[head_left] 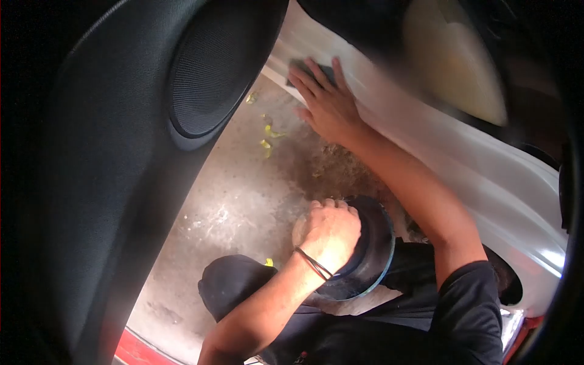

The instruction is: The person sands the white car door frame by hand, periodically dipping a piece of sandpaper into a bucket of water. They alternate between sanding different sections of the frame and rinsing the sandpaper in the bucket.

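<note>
- One spread right hand (328,103) on dark flat pad (327,72), far, against white car panel (401,112)
- Left hand (333,226), apart, curled over round black tub (378,246), near; grip unclear

No text, label, brand, number or sign is showing legibly in the head view.
</note>
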A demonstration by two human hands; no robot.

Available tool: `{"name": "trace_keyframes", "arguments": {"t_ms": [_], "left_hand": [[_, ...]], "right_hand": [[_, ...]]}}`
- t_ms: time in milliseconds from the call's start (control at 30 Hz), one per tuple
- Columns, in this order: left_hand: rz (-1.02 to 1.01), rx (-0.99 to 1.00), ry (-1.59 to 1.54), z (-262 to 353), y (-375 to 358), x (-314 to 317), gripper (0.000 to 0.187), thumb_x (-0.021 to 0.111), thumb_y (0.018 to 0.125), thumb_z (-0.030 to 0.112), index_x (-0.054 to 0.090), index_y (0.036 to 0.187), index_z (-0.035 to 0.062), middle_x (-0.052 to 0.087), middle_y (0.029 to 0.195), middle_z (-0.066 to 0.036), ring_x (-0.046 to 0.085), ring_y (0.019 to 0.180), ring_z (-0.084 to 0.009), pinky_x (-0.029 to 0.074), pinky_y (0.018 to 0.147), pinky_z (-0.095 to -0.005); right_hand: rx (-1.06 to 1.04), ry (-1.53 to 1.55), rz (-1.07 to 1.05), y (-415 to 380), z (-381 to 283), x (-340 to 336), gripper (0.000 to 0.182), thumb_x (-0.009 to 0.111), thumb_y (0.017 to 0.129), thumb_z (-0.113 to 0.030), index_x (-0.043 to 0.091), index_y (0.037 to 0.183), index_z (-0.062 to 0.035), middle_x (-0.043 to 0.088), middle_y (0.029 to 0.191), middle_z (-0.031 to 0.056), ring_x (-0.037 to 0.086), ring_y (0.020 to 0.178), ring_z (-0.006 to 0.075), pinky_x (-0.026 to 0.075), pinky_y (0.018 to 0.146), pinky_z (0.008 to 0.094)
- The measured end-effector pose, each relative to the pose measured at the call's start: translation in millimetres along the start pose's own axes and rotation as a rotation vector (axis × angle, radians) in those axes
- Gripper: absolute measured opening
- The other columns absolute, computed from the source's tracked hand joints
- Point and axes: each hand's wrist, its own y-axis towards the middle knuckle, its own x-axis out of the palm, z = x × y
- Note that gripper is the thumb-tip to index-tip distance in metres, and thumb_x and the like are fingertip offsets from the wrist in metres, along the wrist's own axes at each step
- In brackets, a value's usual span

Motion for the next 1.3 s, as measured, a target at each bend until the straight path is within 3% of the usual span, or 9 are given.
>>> {"name": "trace_keyframes", "arguments": {"t_ms": [100,167,267,367,633,733,867,1067,1300], "left_hand": [[0.002,-0.014,0.126,6,5,9,0.038,0.078,0.095,0.035,0.076,0.11,0.0005,0.074,0.109,-0.019,0.072,0.103,-0.0361,0.057,0.087,-0.0495],[-0.03,-0.02,0.136,4,12,2,0.038,0.078,0.095,0.036,0.076,0.109,0.0009,0.074,0.109,-0.018,0.072,0.103,-0.0359,0.057,0.088,-0.0491],[-0.094,-0.026,0.047,2,15,-5,0.035,0.077,0.096,0.034,0.077,0.11,0.0019,0.075,0.107,-0.017,0.072,0.103,-0.0355,0.056,0.088,-0.0486],[0.115,0.004,0.04,-1,3,1,0.034,0.075,0.096,0.035,0.078,0.108,0.003,0.076,0.102,-0.016,0.072,0.102,-0.0349,0.056,0.088,-0.0475],[-0.134,0.002,0.069,-9,9,-3,0.033,0.074,0.097,0.035,0.076,0.106,0.0032,0.076,0.105,-0.018,0.073,0.103,-0.0366,0.057,0.086,-0.0508],[0.042,0.025,-0.093,-22,5,-5,0.035,0.073,0.099,0.035,0.075,0.107,0.0013,0.075,0.105,-0.02,0.072,0.105,-0.0388,0.057,0.09,-0.0519],[0.024,0.075,-0.17,-32,-1,-8,0.037,0.072,0.099,0.034,0.073,0.112,-0.0004,0.075,0.108,-0.021,0.071,0.107,-0.0415,0.057,0.095,-0.0534],[-0.023,0.096,-0.069,-22,10,-3,0.034,0.071,0.098,0.032,0.074,0.11,0.0003,0.075,0.108,-0.022,0.071,0.105,-0.0418,0.058,0.096,-0.0524],[-0.022,0.143,-0.25,-49,16,-11,0.034,0.069,0.097,0.029,0.076,0.116,0.0008,0.075,0.114,-0.024,0.071,0.111,-0.0439,0.057,0.099,-0.0522]], "right_hand": [[-0.02,-0.044,0.021,82,-16,23,0.079,0.061,0.105,-0.058,0.047,0.166,-0.009,0.044,0.174,0.005,0.026,0.167,0.029,0.008,0.135,0.0683],[0.005,-0.209,-0.225,120,-26,18,0.078,0.061,0.106,-0.057,0.048,0.165,-0.0077,0.042,0.174,0.0042,0.025,0.167,0.0297,0.008,0.136,0.0673],[-0.105,-0.2,-0.07,74,-8,15,0.08,0.06,0.106,-0.059,0.047,0.166,-0.0065,0.042,0.174,0.0048,0.026,0.167,0.0291,0.008,0.136,0.0674],[-0.161,-0.186,-0.048,21,6,5,0.083,0.059,0.106,-0.061,0.046,0.167,-0.0061,0.045,0.173,0.0056,0.026,0.167,0.0283,0.008,0.136,0.0668],[-0.01,-0.192,-0.2,108,-37,12,0.077,0.056,0.108,-0.053,0.049,0.164,-0.0018,0.045,0.173,0.0094,0.028,0.166,0.0288,0.012,0.135,0.0666],[-0.057,-0.388,-0.021,35,-34,26,0.072,0.059,0.107,-0.046,0.051,0.162,-0.0008,0.044,0.172,0.0146,0.036,0.162,0.0324,0.018,0.134,0.0613],[0.089,-0.146,-0.094,-105,-40,3,0.062,0.062,0.1,-0.019,0.055,0.157,0.0033,0.042,0.172,0.0172,0.04,0.159,0.0348,0.032,0.13,0.0602],[0.142,-0.118,0.208,-19,-54,37,0.056,0.062,0.096,-0.013,0.061,0.15,0.0021,0.055,0.163,0.0166,0.059,0.139,0.0329,0.046,0.12,0.0554],[0.235,-0.106,-0.076,-160,-28,-36,0.049,0.065,0.095,-0.016,0.067,0.142,-0.005,0.062,0.156,0.009,0.061,0.134,0.0258,0.048,0.114,0.0531]]}}
